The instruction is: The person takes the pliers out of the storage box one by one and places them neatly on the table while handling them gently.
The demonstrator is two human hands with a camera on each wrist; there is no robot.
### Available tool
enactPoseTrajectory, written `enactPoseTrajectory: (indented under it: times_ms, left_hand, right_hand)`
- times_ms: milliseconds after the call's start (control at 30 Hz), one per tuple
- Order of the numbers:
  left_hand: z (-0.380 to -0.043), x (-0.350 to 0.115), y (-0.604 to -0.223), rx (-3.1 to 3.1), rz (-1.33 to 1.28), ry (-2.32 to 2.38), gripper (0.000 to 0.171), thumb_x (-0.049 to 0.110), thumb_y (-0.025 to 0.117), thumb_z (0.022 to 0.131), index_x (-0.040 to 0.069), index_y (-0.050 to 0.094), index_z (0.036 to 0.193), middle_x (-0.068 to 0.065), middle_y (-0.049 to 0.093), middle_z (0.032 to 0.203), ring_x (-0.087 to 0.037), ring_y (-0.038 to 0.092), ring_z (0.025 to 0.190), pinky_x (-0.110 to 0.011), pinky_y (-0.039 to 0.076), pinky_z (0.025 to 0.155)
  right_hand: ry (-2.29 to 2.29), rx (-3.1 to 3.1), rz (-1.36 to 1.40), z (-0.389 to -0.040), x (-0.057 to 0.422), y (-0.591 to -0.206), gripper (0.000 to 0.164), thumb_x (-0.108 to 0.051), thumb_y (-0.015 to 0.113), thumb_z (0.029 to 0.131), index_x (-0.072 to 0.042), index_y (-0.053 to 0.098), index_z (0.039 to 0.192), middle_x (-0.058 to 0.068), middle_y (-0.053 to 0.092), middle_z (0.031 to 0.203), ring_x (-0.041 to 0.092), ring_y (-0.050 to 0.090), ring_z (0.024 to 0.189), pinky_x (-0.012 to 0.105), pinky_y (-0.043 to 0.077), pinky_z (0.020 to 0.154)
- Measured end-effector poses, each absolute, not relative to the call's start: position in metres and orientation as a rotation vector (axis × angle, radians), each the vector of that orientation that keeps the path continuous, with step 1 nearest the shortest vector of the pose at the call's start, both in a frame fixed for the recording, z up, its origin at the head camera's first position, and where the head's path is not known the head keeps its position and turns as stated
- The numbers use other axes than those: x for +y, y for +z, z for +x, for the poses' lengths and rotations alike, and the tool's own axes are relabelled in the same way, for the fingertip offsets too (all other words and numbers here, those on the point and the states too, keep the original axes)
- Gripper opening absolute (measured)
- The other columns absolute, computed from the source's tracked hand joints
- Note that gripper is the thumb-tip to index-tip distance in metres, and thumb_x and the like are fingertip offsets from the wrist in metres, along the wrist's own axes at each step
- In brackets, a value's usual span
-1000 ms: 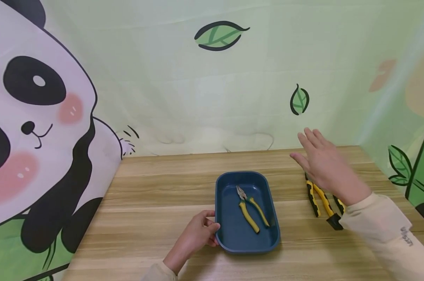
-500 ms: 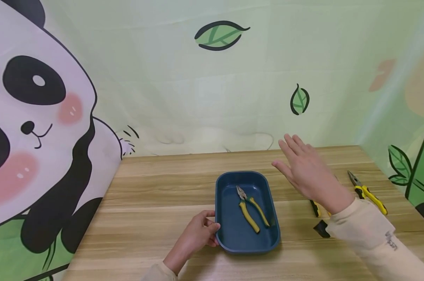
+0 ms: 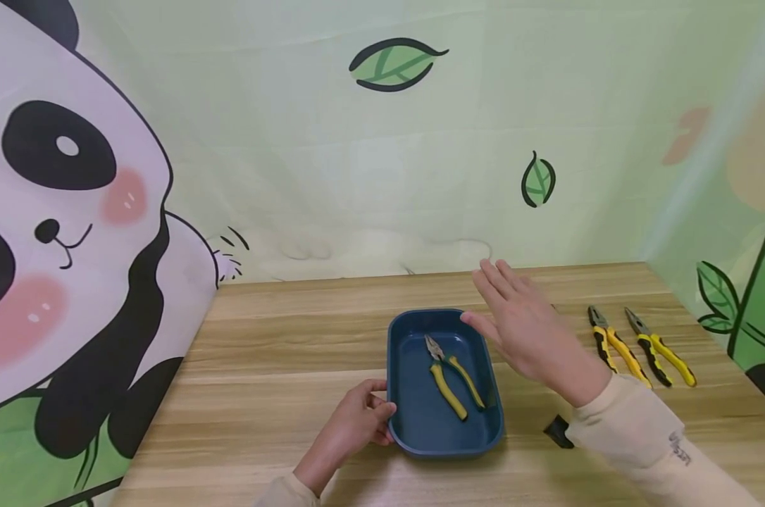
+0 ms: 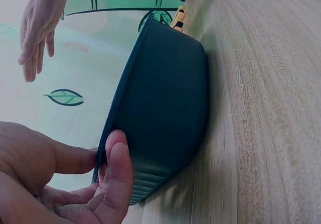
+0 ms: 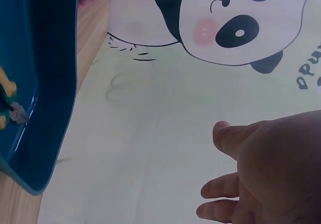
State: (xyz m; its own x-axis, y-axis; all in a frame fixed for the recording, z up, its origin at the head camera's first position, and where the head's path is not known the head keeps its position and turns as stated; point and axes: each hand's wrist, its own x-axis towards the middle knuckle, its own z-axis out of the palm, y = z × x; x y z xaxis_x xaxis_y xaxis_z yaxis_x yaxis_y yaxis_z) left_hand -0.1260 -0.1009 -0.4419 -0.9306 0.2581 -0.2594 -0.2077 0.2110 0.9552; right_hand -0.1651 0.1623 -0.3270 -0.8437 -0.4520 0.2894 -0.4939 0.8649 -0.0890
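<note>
My left hand pinches the left rim of a dark blue tray that stands on the table. In the left wrist view the thumb and curled fingers meet at the rim. Inside the tray lie combination pliers with yellow handles, jaws toward the back. My right hand hovers with straight fingers over the tray's far right corner. It holds nothing; the right wrist view shows the same hand beside the tray wall.
Right of the tray, black-and-yellow pliers and long-nose pliers lie on the wooden table. A metal tip peeks out behind my right hand. A small black piece shows at the right cuff. A printed panda cloth backs the table.
My right hand has moved left and slightly toward me, from above the loose pliers to the tray's corner, uncovering the pliers on the right. My left hand and the tray have stayed put.
</note>
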Motion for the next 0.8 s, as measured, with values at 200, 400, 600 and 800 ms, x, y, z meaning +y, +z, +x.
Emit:
enactPoseTrajectory:
  times_ms: [200,400,600,800]
  left_hand:
    - [-0.126,-0.102,-0.442,2.127,0.046,1.765,0.042,0.002,0.055,0.092,-0.009,0.040,0.130,-0.020,0.057,0.086,-0.017,0.059,0.053,-0.031,0.054,0.049]
    - [-0.127,-0.102,-0.443,2.124,0.044,1.769,0.042,0.001,0.055,0.092,-0.010,0.040,0.129,-0.020,0.057,0.086,-0.016,0.059,0.053,-0.031,0.054,0.049]
    - [-0.127,-0.102,-0.443,2.119,0.047,1.770,0.042,0.002,0.055,0.092,-0.010,0.040,0.129,-0.021,0.056,0.087,-0.016,0.059,0.053,-0.031,0.054,0.050]
    - [-0.127,-0.102,-0.443,2.117,0.055,1.775,0.043,0.001,0.055,0.092,-0.011,0.039,0.129,-0.021,0.057,0.086,-0.016,0.059,0.054,-0.031,0.054,0.050]
  right_hand:
    - [0.261,-2.779,0.759,-0.161,0.150,-0.331,0.069,-0.047,0.043,0.096,0.002,0.030,0.143,0.021,0.022,0.149,0.036,0.015,0.137,0.055,0.020,0.108]
    - [0.262,-2.774,0.796,-0.159,0.140,-0.338,0.069,-0.046,0.043,0.096,0.003,0.030,0.142,0.021,0.021,0.149,0.036,0.014,0.137,0.053,0.020,0.108]
    - [0.270,-2.790,0.810,-0.158,0.136,-0.348,0.069,-0.046,0.043,0.096,0.002,0.030,0.143,0.021,0.022,0.149,0.036,0.016,0.137,0.052,0.021,0.108]
    - [0.278,-2.802,0.795,-0.157,0.133,-0.353,0.068,-0.047,0.043,0.096,-0.001,0.029,0.144,0.019,0.020,0.150,0.035,0.015,0.137,0.052,0.023,0.107]
